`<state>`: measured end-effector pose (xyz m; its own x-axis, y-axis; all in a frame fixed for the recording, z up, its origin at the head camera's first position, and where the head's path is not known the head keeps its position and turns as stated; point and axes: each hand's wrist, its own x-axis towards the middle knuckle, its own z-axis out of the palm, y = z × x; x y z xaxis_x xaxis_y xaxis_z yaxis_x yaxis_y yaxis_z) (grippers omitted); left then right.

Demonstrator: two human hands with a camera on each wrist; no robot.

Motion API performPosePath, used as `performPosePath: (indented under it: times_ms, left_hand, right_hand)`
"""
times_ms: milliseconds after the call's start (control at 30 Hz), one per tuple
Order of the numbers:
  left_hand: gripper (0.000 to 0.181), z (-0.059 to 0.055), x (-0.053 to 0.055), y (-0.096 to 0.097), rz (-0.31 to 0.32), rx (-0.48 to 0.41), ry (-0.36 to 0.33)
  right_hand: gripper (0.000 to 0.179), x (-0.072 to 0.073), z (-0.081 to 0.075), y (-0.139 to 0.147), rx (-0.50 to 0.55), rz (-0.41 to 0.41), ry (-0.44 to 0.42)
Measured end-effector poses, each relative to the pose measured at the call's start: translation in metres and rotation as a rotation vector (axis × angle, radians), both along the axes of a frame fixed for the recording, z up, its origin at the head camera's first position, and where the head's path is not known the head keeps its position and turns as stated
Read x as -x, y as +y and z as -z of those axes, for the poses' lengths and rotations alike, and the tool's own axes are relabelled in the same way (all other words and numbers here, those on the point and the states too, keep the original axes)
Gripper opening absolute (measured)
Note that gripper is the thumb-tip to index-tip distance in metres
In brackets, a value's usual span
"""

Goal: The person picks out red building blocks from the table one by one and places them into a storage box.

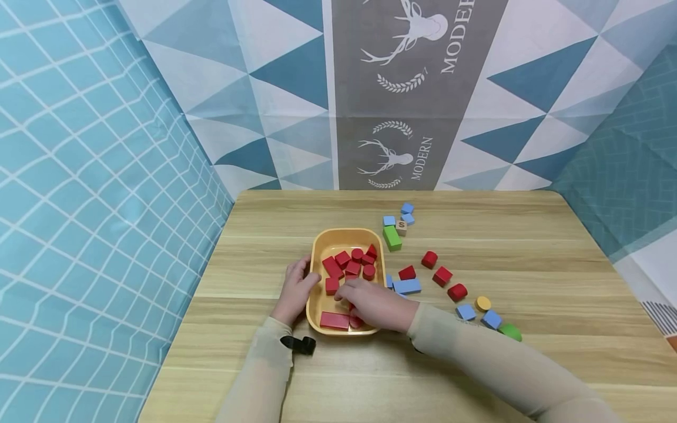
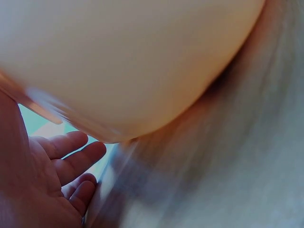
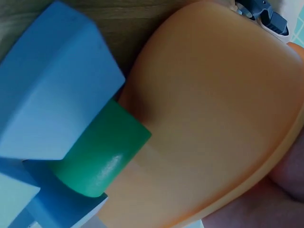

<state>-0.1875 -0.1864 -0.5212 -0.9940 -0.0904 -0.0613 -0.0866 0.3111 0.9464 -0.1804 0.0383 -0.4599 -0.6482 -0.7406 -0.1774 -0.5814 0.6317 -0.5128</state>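
Observation:
An orange plastic tray [image 1: 346,234] holds several red wooden blocks [image 1: 333,268], some cube-shaped, others long or round. My left hand [image 1: 295,291] holds the tray's left side, thumb over the rim. Its fingers [image 2: 78,159] lie along the outside wall in the left wrist view. My right hand [image 1: 378,304] reaches over the right rim into the tray, fingers bent down among the red blocks near a long red block [image 1: 334,320]. Whether those fingers grip a block is hidden. Outside the right wall, the right wrist view has a green cylinder [image 3: 104,149] and blue blocks [image 3: 61,85].
Right of the tray lie loose red blocks [image 1: 442,276], a long blue block [image 1: 407,286], a yellow cylinder [image 1: 482,304] and a green piece [image 1: 510,332]. Behind them are a green block [image 1: 392,238] and a lettered cube [image 1: 401,227]. Patterned cloth [image 1: 296,117] hangs behind the wooden table [image 1: 254,235].

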Motion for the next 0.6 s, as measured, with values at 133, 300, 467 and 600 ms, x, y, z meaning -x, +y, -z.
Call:
performPosePath:
  times_ms: [133,300,467,600]
  left_hand:
    - [0.065,0.001,0.0,0.0,0.0,0.006,0.0]
    - [0.066,0.001,-0.001,-0.001,-0.001,0.015,-0.005]
    - [0.066,-0.001,-0.001,-0.001,-0.002,0.011,-0.003]
    - [0.066,-0.001,0.0,-0.001,-0.003,0.013,-0.004]
  right_hand:
    - [0.034,0.002,0.002,0.0,0.0,-0.002,0.014]
    - [0.032,0.006,0.005,-0.001,0.029,0.003,0.092]
    - [0.032,0.01,0.008,-0.003,0.058,0.033,0.146]
    - [0.032,0.012,0.01,-0.003,0.062,0.049,0.163]
